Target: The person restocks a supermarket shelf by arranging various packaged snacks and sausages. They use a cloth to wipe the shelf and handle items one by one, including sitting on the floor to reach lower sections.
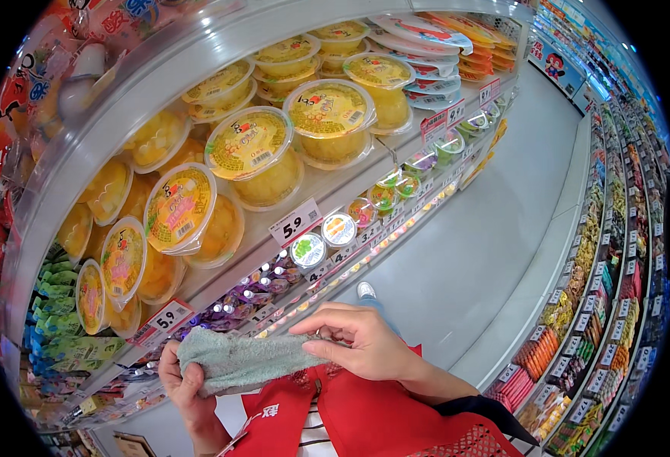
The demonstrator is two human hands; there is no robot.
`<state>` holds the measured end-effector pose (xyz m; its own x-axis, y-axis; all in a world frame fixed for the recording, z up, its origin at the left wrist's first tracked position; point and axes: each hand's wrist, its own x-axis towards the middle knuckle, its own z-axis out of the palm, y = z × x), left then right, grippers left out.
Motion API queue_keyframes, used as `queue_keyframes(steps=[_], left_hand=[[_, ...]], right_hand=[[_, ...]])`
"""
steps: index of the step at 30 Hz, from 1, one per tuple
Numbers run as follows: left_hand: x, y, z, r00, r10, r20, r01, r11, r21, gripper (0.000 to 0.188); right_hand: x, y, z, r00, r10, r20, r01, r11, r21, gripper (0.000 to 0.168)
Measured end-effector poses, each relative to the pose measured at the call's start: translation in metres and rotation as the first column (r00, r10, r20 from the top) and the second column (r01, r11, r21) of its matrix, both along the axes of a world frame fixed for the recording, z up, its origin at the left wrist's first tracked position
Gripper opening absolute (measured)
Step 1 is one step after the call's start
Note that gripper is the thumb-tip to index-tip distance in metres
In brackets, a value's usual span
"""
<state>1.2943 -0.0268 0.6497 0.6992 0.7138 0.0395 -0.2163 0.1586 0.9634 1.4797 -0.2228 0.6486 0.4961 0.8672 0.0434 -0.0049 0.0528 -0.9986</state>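
Note:
A pale green terry cloth [249, 360] is stretched between my two hands in front of the red vest [363, 411]. My left hand [186, 374] grips its left end, thumb on top. The other end lies between the thumb and fingers of my right hand [363, 343], which wears a ring. Just beyond the cloth is a shelf of clear plastic fruit jelly cups with yellow lids [249, 143], some stacked. A price tag [166, 320] on the shelf edge is close above my left hand.
Lower shelves hold small jelly cups [339, 228] and purple pouches [255, 291]. Flat round packs [426, 51] are stacked at the shelf's far end. Red bags [3, 143] stand at upper left. Across the grey floor [460, 251], another shelf [575, 297] carries many packaged goods.

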Motion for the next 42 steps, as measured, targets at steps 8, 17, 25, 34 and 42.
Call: queue_keyframes(steps=[8, 17, 25, 34, 42], left_hand=[[-0.039, -0.012, 0.002, 0.964, 0.248, -0.096, -0.220, 0.946, 0.236, 0.037], [-0.018, -0.123, -0.013, 0.936, 0.352, -0.027, -0.350, 0.916, -0.197, 0.045], [-0.039, -0.200, -0.034, 0.627, 0.778, 0.048, -0.767, 0.627, -0.136, 0.050], [-0.049, -0.299, -0.087, 0.526, 0.834, -0.165, -0.476, 0.449, 0.756, 0.019], [-0.108, -0.380, -0.160, -0.055, 0.880, -0.471, -0.794, 0.248, 0.556, 0.006]], right_hand=[[-0.024, 0.015, -0.003, 0.915, -0.087, 0.394, 0.022, 0.986, 0.166, 0.038], [-0.064, 0.044, -0.035, 0.799, 0.362, 0.481, -0.541, 0.781, 0.312, 0.076], [-0.040, -0.017, -0.051, 0.657, 0.664, 0.356, -0.728, 0.681, 0.074, 0.092], [-0.066, -0.052, -0.076, 0.191, 0.789, -0.584, -0.961, 0.271, 0.051, 0.072], [-0.063, -0.021, -0.096, 0.547, 0.445, -0.709, -0.774, 0.592, -0.226, 0.023]])
